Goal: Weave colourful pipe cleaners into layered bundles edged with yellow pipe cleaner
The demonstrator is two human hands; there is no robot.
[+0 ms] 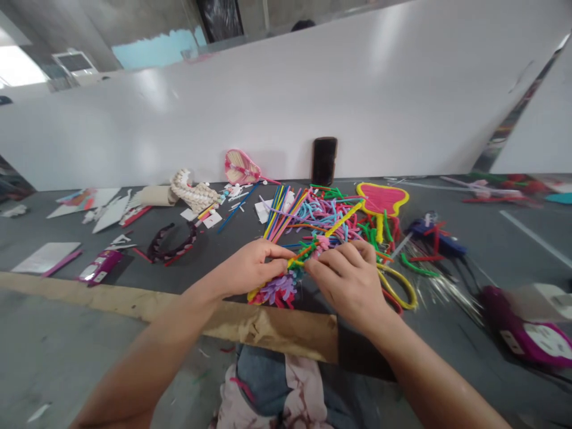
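Near the table's front edge, my left hand (pixel 254 267) pinches a colourful pipe-cleaner piece (pixel 277 290) between thumb and forefinger. Purple, red, yellow and green loops show on the piece. My right hand (pixel 351 277) is closed at its right side, fingers on a yellow-green pipe cleaner; the fingertips are partly hidden. Just beyond both hands lies a heap of short bent pipe cleaners (pixel 313 208) in pink, blue and purple. Straight pipe cleaners (pixel 277 208) fan out left of the heap. Beside my right hand rest yellow-handled scissors (pixel 409 292).
A phone (pixel 324 161) leans upright against the white partition (pixel 286 107). Right of the heap lie a pink, yellow-edged pipe-cleaner shape (pixel 382 199), a blue glue gun (pixel 438 236) and a purple power strip (pixel 527 333). At left are a dark headband (pixel 172 244) and another purple strip (pixel 102 267).
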